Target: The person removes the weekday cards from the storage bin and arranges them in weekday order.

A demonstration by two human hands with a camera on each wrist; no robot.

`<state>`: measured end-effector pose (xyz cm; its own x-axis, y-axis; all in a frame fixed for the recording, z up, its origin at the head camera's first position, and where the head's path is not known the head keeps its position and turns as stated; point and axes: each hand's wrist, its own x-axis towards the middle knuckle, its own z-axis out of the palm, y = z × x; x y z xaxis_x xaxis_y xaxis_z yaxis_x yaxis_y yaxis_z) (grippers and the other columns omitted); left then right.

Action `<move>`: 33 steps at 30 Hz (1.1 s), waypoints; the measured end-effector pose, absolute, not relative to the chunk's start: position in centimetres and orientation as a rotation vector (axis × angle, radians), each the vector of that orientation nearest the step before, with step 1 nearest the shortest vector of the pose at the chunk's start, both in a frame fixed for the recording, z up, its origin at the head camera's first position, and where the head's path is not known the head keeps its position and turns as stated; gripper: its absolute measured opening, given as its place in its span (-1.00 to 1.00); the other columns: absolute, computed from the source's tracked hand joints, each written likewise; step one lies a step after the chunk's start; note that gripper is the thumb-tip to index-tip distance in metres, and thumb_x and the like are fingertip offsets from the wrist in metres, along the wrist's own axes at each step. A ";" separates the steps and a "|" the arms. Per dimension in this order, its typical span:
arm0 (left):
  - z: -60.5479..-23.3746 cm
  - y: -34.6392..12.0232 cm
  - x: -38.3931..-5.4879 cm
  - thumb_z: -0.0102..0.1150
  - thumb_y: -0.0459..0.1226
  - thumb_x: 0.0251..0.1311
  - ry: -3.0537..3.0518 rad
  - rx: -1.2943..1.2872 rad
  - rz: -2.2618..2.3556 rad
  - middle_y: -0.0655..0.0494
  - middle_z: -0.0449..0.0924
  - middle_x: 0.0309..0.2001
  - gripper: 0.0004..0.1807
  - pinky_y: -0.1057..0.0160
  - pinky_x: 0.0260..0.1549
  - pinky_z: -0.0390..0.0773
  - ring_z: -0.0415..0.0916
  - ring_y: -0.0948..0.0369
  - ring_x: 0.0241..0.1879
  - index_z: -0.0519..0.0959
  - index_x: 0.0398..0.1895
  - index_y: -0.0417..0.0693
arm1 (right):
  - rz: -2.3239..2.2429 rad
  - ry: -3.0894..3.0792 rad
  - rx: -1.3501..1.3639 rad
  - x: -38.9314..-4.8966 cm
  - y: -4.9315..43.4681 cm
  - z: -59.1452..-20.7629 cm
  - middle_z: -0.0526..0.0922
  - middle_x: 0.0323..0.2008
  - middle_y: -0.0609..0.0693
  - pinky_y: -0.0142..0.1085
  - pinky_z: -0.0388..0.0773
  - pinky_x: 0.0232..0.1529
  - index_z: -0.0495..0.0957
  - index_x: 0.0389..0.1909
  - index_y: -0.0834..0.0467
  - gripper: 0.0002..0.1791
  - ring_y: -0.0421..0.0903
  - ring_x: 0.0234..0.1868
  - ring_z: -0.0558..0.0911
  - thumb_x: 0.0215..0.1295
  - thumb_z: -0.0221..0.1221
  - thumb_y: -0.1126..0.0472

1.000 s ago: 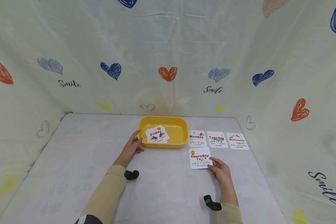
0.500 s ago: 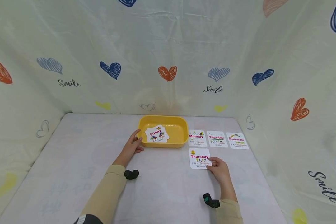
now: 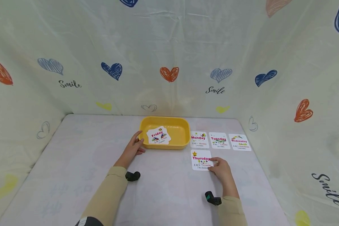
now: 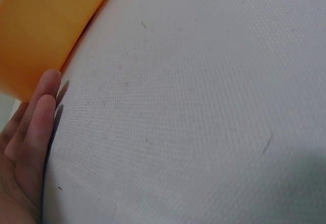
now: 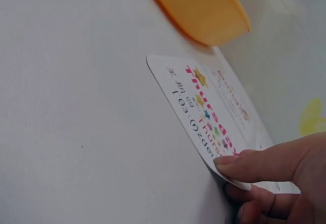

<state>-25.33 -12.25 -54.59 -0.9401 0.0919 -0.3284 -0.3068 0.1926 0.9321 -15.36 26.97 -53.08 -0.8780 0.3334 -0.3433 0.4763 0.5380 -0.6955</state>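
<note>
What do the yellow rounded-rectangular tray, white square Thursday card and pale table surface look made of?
Yellow tray: probably moulded plastic, smooth with slight sheen; even colour, rounded corners.
Thursday card: likely printed card stock, thin-edged with crisp print; coated or plain, can't tell.
Table surface: perhaps woven cloth or textured vinyl, matte; fine grid texture in the left wrist view.

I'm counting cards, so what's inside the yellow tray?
The yellow tray holds a stack of cards with the Friday card on top. White edges show beneath, but those cards' faces and number are covered.
</note>
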 end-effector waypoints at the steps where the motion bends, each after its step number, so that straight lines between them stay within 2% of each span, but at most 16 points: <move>1: -54.6 -12.3 -25.3 -0.04 -0.02 0.45 2.160 -0.203 1.808 -0.13 0.14 0.31 -0.40 0.29 -0.33 0.59 0.60 0.11 -0.32 0.07 0.49 0.47 | -1.243 2.596 0.696 -15.4 27.0 -53.0 0.50 -0.47 0.09 -0.31 0.38 -0.46 0.53 0.07 0.33 -0.50 -0.07 -0.50 0.44 0.05 0.34 0.41; 24: -54.7 -12.3 -25.2 -0.04 0.03 0.44 2.151 -0.184 1.812 -0.09 0.19 0.28 -0.41 0.23 -0.20 0.58 0.60 0.08 -0.25 0.08 0.47 0.53 | -1.082 2.646 0.620 -15.2 27.4 -52.4 0.51 -0.43 0.11 -0.21 0.36 -0.40 0.53 0.09 0.28 -0.50 -0.01 -0.44 0.43 0.09 0.37 0.33; 33: -54.6 -12.2 -25.1 -0.06 0.02 0.44 2.172 -0.180 1.786 -0.09 0.20 0.28 -0.40 0.23 -0.20 0.57 0.60 0.08 -0.24 0.06 0.49 0.51 | -1.006 2.691 0.635 -14.8 27.3 -52.1 0.53 -0.29 0.15 -0.13 0.39 -0.31 0.57 0.07 0.25 -0.51 0.05 -0.33 0.45 0.08 0.40 0.27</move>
<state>-25.08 -12.23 -54.55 -0.9399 0.1060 -0.3246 -0.2980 0.2095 0.9313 -14.84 27.27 -52.10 -0.8878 0.3235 -0.3273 0.4588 0.6762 -0.5764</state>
